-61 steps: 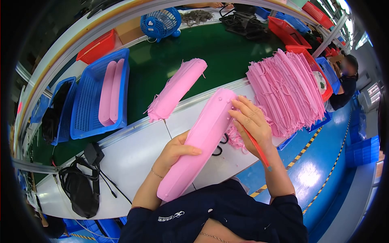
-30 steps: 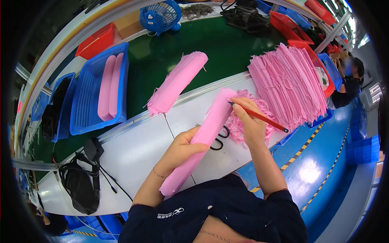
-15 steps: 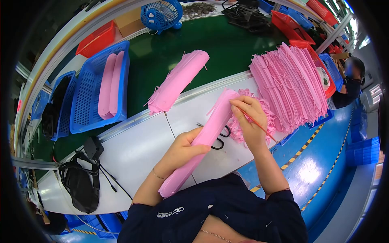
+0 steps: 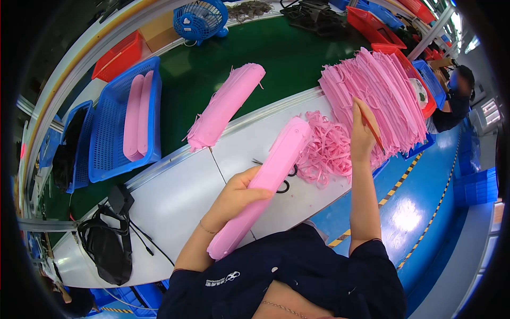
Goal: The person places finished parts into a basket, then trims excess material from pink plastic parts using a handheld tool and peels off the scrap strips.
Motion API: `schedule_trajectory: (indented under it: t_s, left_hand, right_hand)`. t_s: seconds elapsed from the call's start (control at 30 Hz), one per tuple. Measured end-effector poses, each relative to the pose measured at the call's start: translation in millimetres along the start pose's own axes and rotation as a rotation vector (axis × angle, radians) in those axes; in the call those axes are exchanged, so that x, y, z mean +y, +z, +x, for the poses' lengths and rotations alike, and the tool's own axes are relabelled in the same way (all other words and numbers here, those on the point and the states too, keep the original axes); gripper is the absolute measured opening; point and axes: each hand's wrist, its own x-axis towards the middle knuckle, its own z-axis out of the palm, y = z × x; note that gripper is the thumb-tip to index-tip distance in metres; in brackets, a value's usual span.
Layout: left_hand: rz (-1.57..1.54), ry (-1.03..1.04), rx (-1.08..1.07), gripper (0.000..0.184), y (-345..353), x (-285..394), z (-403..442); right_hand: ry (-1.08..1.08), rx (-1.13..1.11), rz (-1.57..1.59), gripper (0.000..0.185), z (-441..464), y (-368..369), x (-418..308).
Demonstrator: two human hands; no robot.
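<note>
My left hand is wrapped round a long pink bundle with rounded ends, held slantwise in front of my body. Between the fingers of my right hand is a thin red stick-like tool, its dark end pointing down to the right. That hand is raised in front of the pink stack, apart from the bundle. A tangle of pink scrap strips lies on the white table between the bundle and the right hand. Black-handled scissors lie partly hidden behind the bundle.
A tall stack of frayed pink strips stands at right. Another pink bundle lies across the green surface's edge. At left, a blue basket holds two pink pieces. A black pouch with cables and a blue fan are nearby.
My right hand has left the bundle's upper end and moved right and up with the tool. The loose strip along the bundle's side no longer shows. My left hand keeps its hold.
</note>
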Motion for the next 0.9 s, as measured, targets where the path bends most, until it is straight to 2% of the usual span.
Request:
schedule_trajectory:
  t_s: [0.07, 0.13, 0.17, 0.23, 0.27, 0.3, 0.37, 0.4, 0.47, 0.5, 0.57, 0.63, 0.7, 0.73, 0.8, 0.83, 0.9]
  left_hand:
    - [-0.012, -0.009, 0.052, 0.046, -2.8, 1.9, 5.7]
    - [-0.026, -0.022, 0.103, 0.046, -3.1, 6.1, 12.1]
    - [-0.015, -0.042, 0.12, 0.046, -0.8, 8.1, 14.6]
    - [0.0, -0.073, 0.126, 0.046, 3.4, 4.3, 17.7]
    - [0.04, -0.018, 0.132, 0.045, 3.1, -1.9, 19.7]
    - [0.076, 0.041, 0.143, 0.044, 3.3, -5.7, 20.1]
    - [0.042, 0.029, 0.143, 0.044, -0.4, -4.7, 15.8]
    - [0.008, 0.022, 0.149, 0.044, -4.1, -3.1, 15.9]
    - [-0.058, -0.023, 0.132, 0.045, -10.6, -5.0, 13.7]
    - [-0.112, -0.066, 0.101, 0.046, -13.0, -5.0, 14.4]
    - [-0.146, -0.074, 0.051, 0.046, -12.7, -3.5, 15.4]
    - [-0.176, -0.086, 0.004, 0.047, -15.6, -4.8, 16.0]
    - [0.06, 0.032, -0.025, 0.057, -23.6, -11.7, 18.4]
    - [0.06, 0.033, -0.022, 0.057, -25.1, -11.6, 17.0]
    - [0.37, 0.125, 0.174, 0.075, -25.6, -11.3, 13.5]
    - [0.368, 0.124, 0.176, 0.075, -23.3, -8.6, 12.1]
    - [0.966, 0.267, 0.295, 0.083, -13.8, -1.1, 10.2]
  right_hand:
    - [0.139, -0.021, 0.23, 0.021, -21.1, 1.8, -3.0]
    - [0.78, -0.169, 0.731, 0.023, -38.0, -5.9, -55.4]
    - [0.783, -0.171, 0.73, 0.023, -46.6, -1.2, -65.0]
    - [1.1, -0.417, 1.381, 0.028, -63.7, 6.3, -71.4]
    - [1.061, -0.28, 1.258, 0.03, -64.1, 15.1, -59.5]
    - [1.063, -0.278, 1.257, 0.03, -61.1, 17.1, -39.7]
    - [0.611, -0.027, 0.341, 0.032, -50.4, 12.7, -2.9]
    - [0.597, -0.032, 0.346, 0.032, -45.5, 13.5, -1.8]
    - [1.012, 0.038, 1.05, 0.031, -48.3, 8.0, -5.5]
    - [1.012, 0.039, 1.05, 0.031, -47.0, 6.5, -15.2]
    - [1.138, -0.177, 1.487, 0.032, -42.1, 6.8, -42.9]
    - [1.104, -0.228, 1.507, 0.031, -40.1, 11.3, -48.7]
    - [1.066, -0.289, 1.53, 0.03, -38.0, 15.3, -54.0]
    - [1.045, -0.281, 1.443, 0.029, -37.1, 16.6, -56.7]
    - [1.026, -0.277, 1.353, 0.028, -36.6, 17.3, -61.5]
    - [1.019, -0.263, 1.316, 0.028, -37.4, 16.7, -63.9]
    - [1.013, -0.25, 1.277, 0.027, -37.9, 14.3, -69.0]
